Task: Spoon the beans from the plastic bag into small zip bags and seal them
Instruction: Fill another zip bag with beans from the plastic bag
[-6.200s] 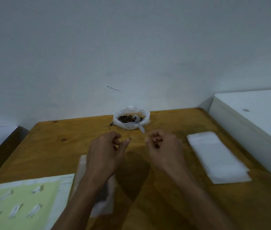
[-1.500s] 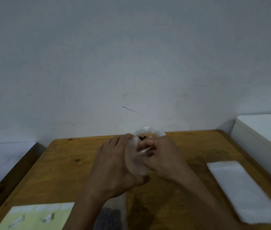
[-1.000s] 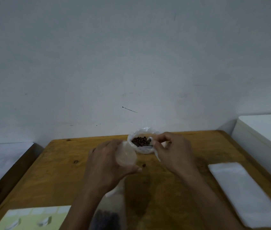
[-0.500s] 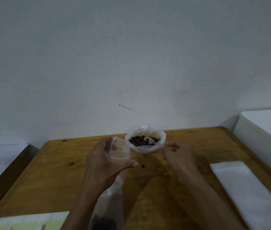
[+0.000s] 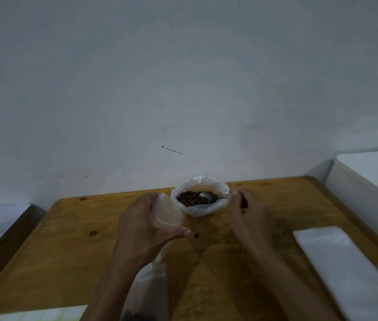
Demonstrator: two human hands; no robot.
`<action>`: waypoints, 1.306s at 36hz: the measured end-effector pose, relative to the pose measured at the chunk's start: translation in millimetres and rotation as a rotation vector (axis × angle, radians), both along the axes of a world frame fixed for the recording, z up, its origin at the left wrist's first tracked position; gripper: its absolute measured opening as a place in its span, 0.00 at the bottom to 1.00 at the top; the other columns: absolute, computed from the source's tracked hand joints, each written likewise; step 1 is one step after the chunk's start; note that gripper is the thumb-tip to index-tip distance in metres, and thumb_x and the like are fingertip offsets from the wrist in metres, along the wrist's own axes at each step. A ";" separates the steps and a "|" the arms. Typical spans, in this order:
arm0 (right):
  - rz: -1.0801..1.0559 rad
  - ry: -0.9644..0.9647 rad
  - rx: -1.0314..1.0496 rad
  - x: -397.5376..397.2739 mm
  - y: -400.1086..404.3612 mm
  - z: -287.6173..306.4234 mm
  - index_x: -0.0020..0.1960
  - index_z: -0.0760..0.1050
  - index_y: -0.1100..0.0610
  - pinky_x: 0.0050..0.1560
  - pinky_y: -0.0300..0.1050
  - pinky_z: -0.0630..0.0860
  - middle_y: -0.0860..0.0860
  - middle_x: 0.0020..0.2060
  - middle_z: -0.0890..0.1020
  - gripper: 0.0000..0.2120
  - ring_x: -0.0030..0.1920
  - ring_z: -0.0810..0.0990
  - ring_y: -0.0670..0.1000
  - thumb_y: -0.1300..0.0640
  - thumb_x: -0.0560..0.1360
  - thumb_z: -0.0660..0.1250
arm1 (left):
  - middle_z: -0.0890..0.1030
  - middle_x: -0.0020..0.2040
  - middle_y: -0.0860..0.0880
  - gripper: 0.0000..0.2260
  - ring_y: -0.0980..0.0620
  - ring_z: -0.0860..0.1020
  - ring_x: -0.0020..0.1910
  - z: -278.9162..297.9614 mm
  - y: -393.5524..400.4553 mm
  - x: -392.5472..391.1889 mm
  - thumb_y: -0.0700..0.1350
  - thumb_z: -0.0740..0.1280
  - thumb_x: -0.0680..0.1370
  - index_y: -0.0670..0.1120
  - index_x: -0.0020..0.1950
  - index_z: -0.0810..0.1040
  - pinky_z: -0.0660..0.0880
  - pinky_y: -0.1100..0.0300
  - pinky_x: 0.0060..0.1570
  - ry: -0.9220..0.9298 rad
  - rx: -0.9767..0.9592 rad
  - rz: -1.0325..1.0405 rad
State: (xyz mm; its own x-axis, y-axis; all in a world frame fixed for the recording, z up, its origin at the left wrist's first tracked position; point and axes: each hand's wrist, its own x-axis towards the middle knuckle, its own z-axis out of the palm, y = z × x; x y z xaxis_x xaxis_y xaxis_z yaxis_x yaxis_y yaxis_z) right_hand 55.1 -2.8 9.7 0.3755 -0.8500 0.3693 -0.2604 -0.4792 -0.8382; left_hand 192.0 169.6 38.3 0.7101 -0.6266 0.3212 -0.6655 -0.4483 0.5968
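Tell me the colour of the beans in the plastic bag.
Dark brown beans, seen in the head view.

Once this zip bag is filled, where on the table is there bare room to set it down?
Bare wood lies left of the left hand, out to the table edge, and between the right hand and the stack of empty bags. It is crowded around the bean bag, a loose bean and the filled bags.

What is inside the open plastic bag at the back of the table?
Brown beans and a spoon lie inside the plastic bag. How deep the beans go is hidden.
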 end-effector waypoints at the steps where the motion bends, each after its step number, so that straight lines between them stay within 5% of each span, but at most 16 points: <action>1: 0.000 -0.008 0.045 1.2 1.8 -0.1 0.48 0.80 0.53 0.31 0.29 0.69 0.49 0.36 0.80 0.11 0.35 0.76 0.43 0.53 0.83 0.60 | 0.75 0.54 0.56 0.45 0.55 0.72 0.50 -0.6 -1.5 0.7 0.69 0.79 0.52 0.50 0.65 0.74 0.74 0.60 0.44 0.007 0.010 0.003; 6: -0.053 -0.167 0.426 15.1 2.6 -2.3 0.37 0.80 0.54 0.40 0.53 0.80 0.55 0.34 0.84 0.16 0.38 0.83 0.58 0.51 0.81 0.64 | 0.74 0.57 0.56 0.48 0.56 0.71 0.53 -2.8 -9.0 0.9 0.64 0.82 0.54 0.48 0.69 0.72 0.73 0.60 0.50 0.071 0.023 -0.008; 10: -0.086 -0.257 0.578 19.9 0.9 -0.4 0.37 0.80 0.54 0.38 0.45 0.79 0.50 0.32 0.83 0.15 0.35 0.81 0.50 0.55 0.82 0.64 | 0.73 0.56 0.58 0.48 0.57 0.71 0.53 -2.3 -11.5 0.2 0.65 0.82 0.54 0.48 0.69 0.72 0.72 0.61 0.50 0.069 0.020 -0.013; 18: -0.119 -0.337 0.648 10.8 -9.6 6.6 0.44 0.81 0.55 0.37 0.43 0.77 0.53 0.36 0.84 0.11 0.35 0.80 0.49 0.59 0.82 0.63 | 0.72 0.55 0.58 0.48 0.56 0.72 0.53 -2.4 -11.5 1.5 0.65 0.81 0.54 0.48 0.68 0.73 0.73 0.60 0.49 0.071 0.020 -0.003; 29: 0.003 -0.439 0.605 -12.0 -4.1 41.4 0.42 0.81 0.59 0.35 0.46 0.76 0.48 0.26 0.80 0.11 0.29 0.77 0.47 0.59 0.82 0.65 | 0.72 0.54 0.57 0.47 0.56 0.72 0.52 0.8 -10.2 -1.3 0.65 0.81 0.53 0.47 0.68 0.74 0.66 0.72 0.40 0.081 0.006 -0.013; 47: 0.346 -0.403 0.235 -29.2 13.0 39.9 0.50 0.82 0.54 0.37 0.43 0.79 0.51 0.36 0.83 0.10 0.36 0.81 0.49 0.54 0.82 0.62 | 0.73 0.49 0.65 0.45 0.65 0.73 0.45 15.3 -2.2 -10.8 0.68 0.78 0.51 0.50 0.64 0.75 0.68 0.76 0.35 0.094 -0.077 -0.031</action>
